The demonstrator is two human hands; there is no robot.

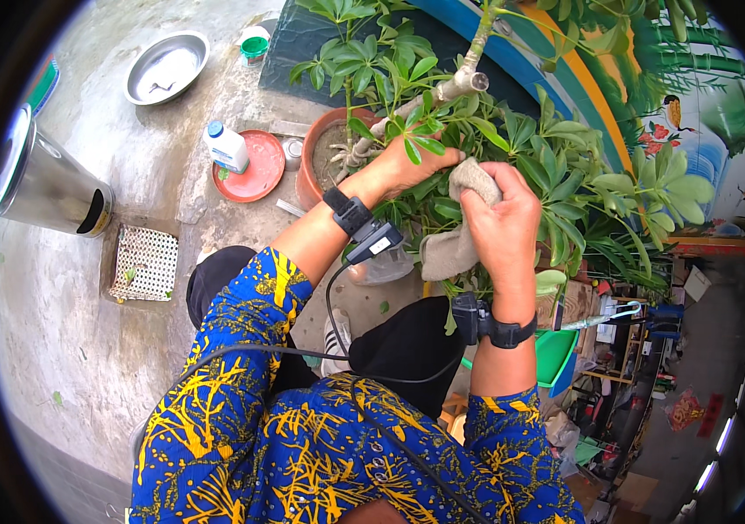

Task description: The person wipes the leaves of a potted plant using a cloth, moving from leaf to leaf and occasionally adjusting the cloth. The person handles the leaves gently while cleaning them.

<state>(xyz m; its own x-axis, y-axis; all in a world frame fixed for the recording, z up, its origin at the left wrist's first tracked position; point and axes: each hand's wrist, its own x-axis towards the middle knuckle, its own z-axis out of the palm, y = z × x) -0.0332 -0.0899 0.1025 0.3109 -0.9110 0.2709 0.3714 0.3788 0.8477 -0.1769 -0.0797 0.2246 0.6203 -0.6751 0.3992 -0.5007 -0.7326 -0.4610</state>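
Observation:
A leafy potted plant with a thick, cut-ended branch stands before me. My right hand grips a beige-grey cloth between thumb and fingers; its lower end hangs down among the leaves. My left hand reaches into the foliage beside the branch, with its fingertips close to the cloth's upper end. Leaves cover part of that hand, and whether it holds a leaf or stem cannot be told. A terracotta-coloured pot with soil and the base of the trunk is left of my left forearm.
A red saucer bears a white bottle with a blue cap. Further left are a metal basin, a green-rimmed tub, a metal cylindrical container and a perforated drain cover. A cable runs from my left wrist across my lap.

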